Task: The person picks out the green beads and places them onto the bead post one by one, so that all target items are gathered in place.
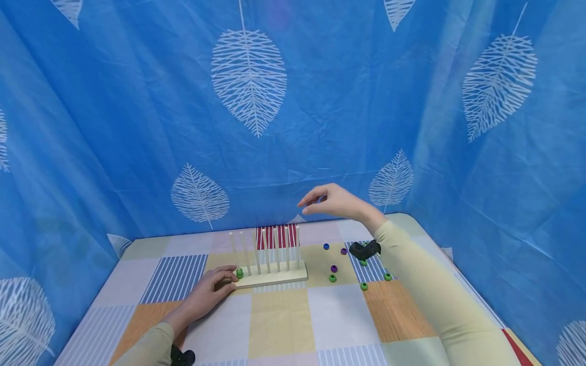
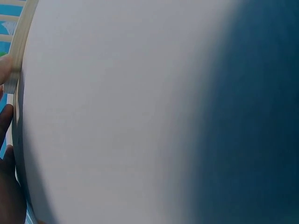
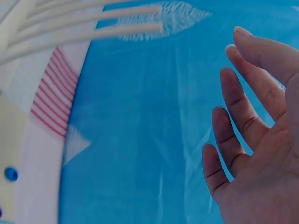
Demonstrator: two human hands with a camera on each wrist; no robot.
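A pale wooden peg board [image 1: 274, 277] with a row of upright pegs stands on the table in the head view. Green beads [image 1: 239, 273] sit low at its leftmost peg. My left hand [image 1: 214, 287] grips the board's left end, thumb along the front and fingers behind near the green beads. In the left wrist view only part of this hand and the board's edge [image 2: 22, 37] show. My right hand [image 1: 333, 200] hangs in the air above and to the right of the pegs. Its fingers [image 3: 236, 95] are loosely bent and apart, with nothing between them.
Right of the board lie loose beads: a blue bead [image 1: 326, 246], a purple bead [image 1: 334, 268], another purple bead [image 1: 344, 251] and several green ones, such as a green bead [image 1: 363, 286]. A patchwork cloth [image 1: 279, 320] covers the table. Blue leaf-print curtains [image 1: 320, 101] surround it.
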